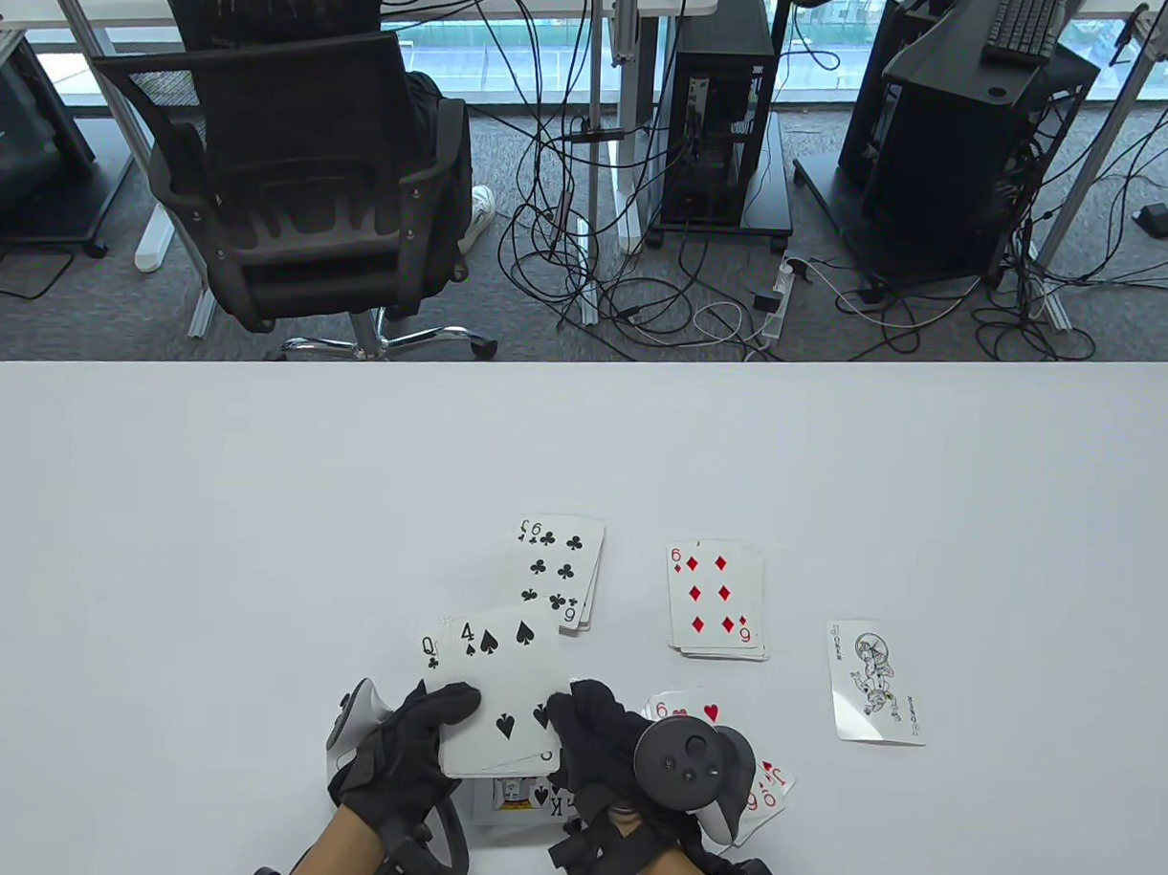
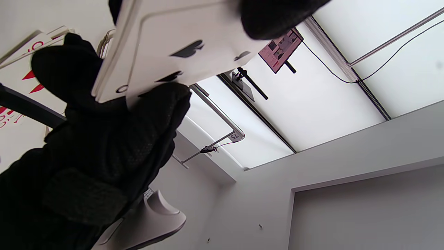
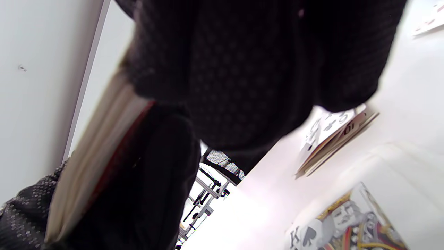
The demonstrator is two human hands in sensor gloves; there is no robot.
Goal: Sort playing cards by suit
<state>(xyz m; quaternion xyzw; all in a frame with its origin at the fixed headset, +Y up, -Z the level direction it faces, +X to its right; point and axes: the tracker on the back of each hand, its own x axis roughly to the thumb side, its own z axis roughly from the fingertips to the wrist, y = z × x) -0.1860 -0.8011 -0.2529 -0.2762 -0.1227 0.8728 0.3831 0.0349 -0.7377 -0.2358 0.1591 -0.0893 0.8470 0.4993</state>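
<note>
My left hand [image 1: 420, 738] holds a face-up deck [image 1: 497, 741] just above the table's near edge. The four of spades [image 1: 501, 679] is on top, with a queen [image 1: 430, 648] fanned out behind it. My right hand [image 1: 574, 719] pinches the right edge of the four of spades. The deck's side edge [image 3: 93, 149] shows between gloved fingers in the right wrist view. A king of spades [image 1: 544, 802] lies on the table under the hands and also shows in the right wrist view [image 3: 347, 222].
A clubs pile topped by a six [image 1: 560, 571] lies beyond the deck. A diamonds pile topped by a six [image 1: 717, 600] lies to its right. A hearts pile [image 1: 694, 711] is half hidden by my right hand. A joker [image 1: 877, 682] lies far right.
</note>
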